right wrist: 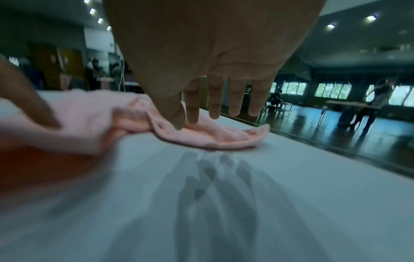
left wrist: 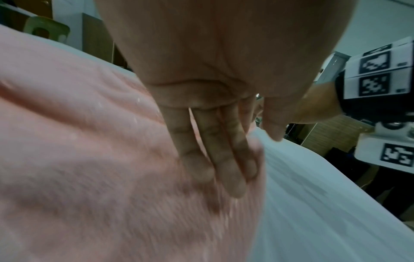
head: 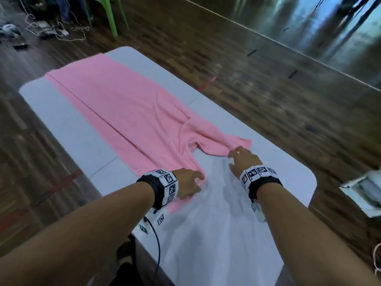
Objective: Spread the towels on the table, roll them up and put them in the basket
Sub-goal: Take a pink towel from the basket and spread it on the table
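Observation:
A long pink towel (head: 123, 112) lies folded lengthwise along the white table (head: 257, 213), and its near end is rumpled. My left hand (head: 191, 182) holds the near left edge. In the left wrist view the fingers (left wrist: 224, 168) lie on the towel (left wrist: 89, 159) with the thumb at its edge, and the cloth bunches between them. My right hand (head: 237, 157) reaches the bunched near right corner. In the right wrist view its thumb and index tip touch the corner (right wrist: 212, 136) while the other fingers (right wrist: 235, 99) stay straight above it.
A white container (head: 362, 195) sits off the table's right edge, only partly in view. A green chair (head: 109, 15) and loose cords lie on the wooden floor beyond the far end. Bare tabletop (right wrist: 224, 195) stretches between my hands and my body.

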